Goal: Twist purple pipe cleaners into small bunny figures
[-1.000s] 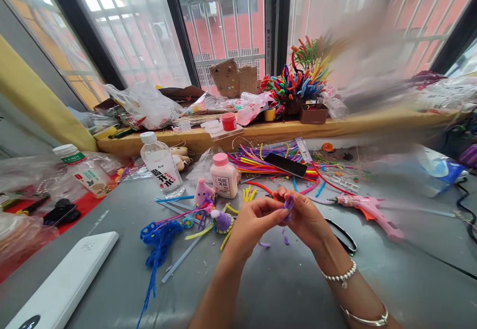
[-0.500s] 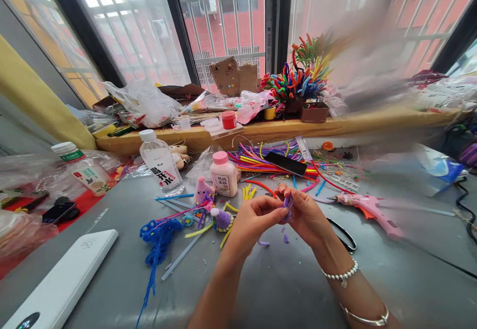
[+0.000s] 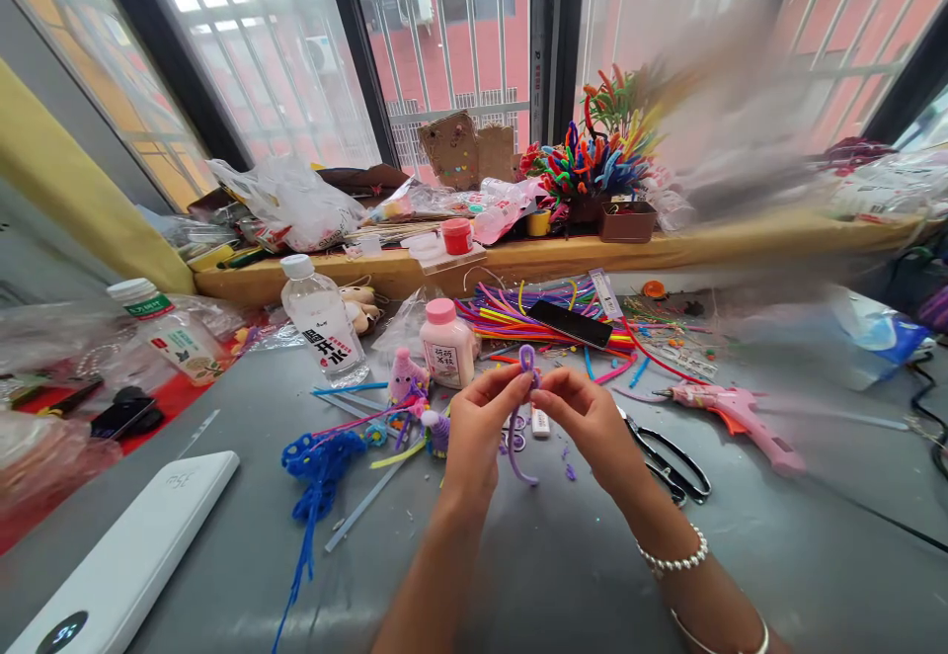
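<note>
Between my two hands is a purple pipe cleaner [image 3: 513, 451], bent into a small upright loop with a tail curving down toward the table. My left hand [image 3: 478, 432] pinches it just below the loop. From the other side, the thumb and fingers of my right hand [image 3: 592, 427] press on the same spot. Behind the tail lie small purple-rimmed rings and a white block [image 3: 540, 424]. Purple scraps [image 3: 569, 471] are scattered nearby. Left of my hands sit a pink figure [image 3: 406, 375] and a purple one [image 3: 436, 432], partly covered by my left hand.
Black-handled scissors [image 3: 677, 466] lie beside my right wrist, with a pink glue gun [image 3: 741, 417] farther right. Behind are a pink-capped bottle [image 3: 448, 348], a phone [image 3: 570, 324] on bundled pipe cleaners and a water bottle [image 3: 322, 323]. A white power bank [image 3: 140, 555] lies at left.
Both hands have shifted left and slightly turned. The pipe cleaner's loop now stands above my fingers with its tail showing. More of the scissors is visible.
</note>
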Tool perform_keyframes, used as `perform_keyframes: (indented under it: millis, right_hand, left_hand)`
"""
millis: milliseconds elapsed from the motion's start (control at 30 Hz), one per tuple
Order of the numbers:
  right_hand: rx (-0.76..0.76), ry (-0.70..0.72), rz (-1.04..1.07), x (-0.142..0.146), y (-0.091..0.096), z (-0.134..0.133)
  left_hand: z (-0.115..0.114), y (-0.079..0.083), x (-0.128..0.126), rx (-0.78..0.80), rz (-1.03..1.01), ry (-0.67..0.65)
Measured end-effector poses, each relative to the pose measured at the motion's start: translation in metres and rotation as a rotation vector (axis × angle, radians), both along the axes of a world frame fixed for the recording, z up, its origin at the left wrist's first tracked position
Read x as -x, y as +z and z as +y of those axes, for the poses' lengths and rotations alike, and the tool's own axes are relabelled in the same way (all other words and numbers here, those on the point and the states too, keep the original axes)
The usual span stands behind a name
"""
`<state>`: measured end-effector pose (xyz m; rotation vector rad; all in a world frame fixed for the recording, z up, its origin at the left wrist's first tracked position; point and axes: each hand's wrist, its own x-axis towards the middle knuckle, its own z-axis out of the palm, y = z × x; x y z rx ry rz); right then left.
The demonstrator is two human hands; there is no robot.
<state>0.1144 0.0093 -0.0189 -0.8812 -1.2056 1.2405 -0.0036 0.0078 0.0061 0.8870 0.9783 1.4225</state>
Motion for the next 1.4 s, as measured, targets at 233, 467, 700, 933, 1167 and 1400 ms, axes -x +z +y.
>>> perform_keyframes:
  millis: [233, 467, 700, 933, 1167, 1400]
  right_hand:
    - [-0.078, -0.063, -0.111, 0.002, 0.003, -0.003]
    - [-0.103, -0.057, -0.097, 0.002, 0.004, -0.005]
    - [-0.115, -0.044, -0.056, 0.001, 0.004, -0.007]
    - [-0.053, -0.041, 0.001, -0.003, 0.001, -0.003]
    - [-0.040, 0.063, 0.021, -0.012, 0.005, 0.001]
    - [-0.013, 0.076, -0.119, -0.021, 0.013, 0.001]
  left_hand:
    - [0.000, -0.002, -0.002, -0.005, -0.001, 0.008]
    - [-0.001, -0.004, -0.003, -0.027, -0.025, -0.080]
    - [-0.002, -0.004, 0.000, -0.030, -0.007, -0.168]
    - [0.000, 0.000, 0.007, -0.031, 0.111, -0.273]
    - [-0.003, 0.009, 0.010, -0.026, 0.136, -0.304]
    - [0.001, 0.003, 0.010, 0.010, 0.120, -0.259]
